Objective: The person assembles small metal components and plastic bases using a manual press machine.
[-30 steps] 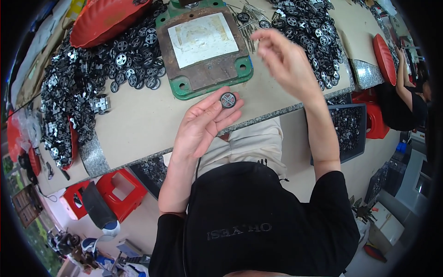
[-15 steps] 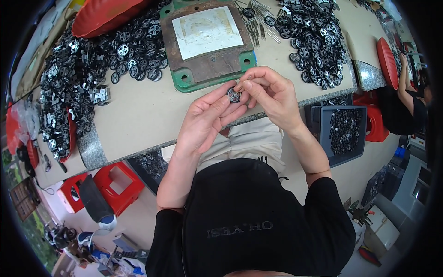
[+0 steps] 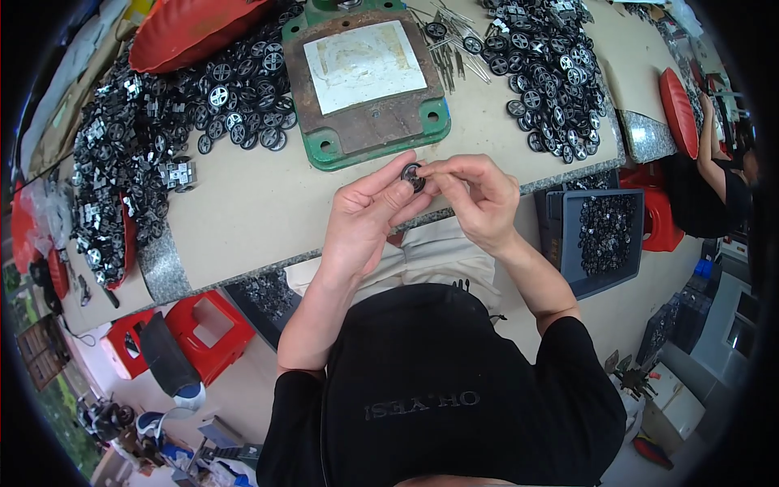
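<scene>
Between the thumb and fingers of my left hand (image 3: 363, 215) is a small black toy wheel (image 3: 413, 177) with silver spokes, tilted partly on edge. My right hand (image 3: 483, 199) is closed in a pinch, its fingertips against the wheel's face; whatever is between them is too small to make out. Both hands are just off the front of a green metal press base (image 3: 369, 160), which carries a brown plate with a white sheet (image 3: 369, 69) on it. Loose wheels (image 3: 243, 105) are heaped left of the base, more wheels (image 3: 556, 101) to its right, and thin metal rods (image 3: 458, 61) behind.
Black and silver plastic parts (image 3: 118, 154) cover the table's left end. A red tray (image 3: 191, 36) lies at the back left. Below the right table edge is a grey crate (image 3: 600, 280) of small dark parts. A red stool (image 3: 207, 333) stands lower left; another person's arm (image 3: 714, 166) shows far right.
The wheel has tilted from facing up toward its edge in my left hand. My right hand has come down slightly, its fingers still at the wheel.
</scene>
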### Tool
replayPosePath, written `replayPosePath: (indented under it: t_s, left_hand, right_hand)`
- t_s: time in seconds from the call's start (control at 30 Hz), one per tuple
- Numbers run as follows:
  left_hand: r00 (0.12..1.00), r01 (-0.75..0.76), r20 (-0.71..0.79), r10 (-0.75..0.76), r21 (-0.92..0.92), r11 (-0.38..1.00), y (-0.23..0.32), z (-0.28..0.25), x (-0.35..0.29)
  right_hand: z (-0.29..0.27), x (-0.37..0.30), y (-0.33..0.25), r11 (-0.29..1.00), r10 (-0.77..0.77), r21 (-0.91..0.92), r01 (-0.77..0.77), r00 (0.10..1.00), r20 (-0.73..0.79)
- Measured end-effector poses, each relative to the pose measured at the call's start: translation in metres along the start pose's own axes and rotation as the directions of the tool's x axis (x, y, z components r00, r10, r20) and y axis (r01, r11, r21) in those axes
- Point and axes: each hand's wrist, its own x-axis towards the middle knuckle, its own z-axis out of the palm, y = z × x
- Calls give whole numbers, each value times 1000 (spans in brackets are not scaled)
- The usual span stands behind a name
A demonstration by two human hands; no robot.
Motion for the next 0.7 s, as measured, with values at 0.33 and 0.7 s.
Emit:
replayPosePath:
  t_s: [0.33, 0.7]
  left_hand:
    - [988, -123, 82, 130, -95, 988, -14, -8, 12]
    - [998, -10, 53, 18, -144, 989, -10, -15, 14]
  right_hand:
    - [3, 2, -7, 1000, -20, -13, 20, 1000, -18]
    - [-77, 124, -1, 721, 229, -680, -135, 972, 50]
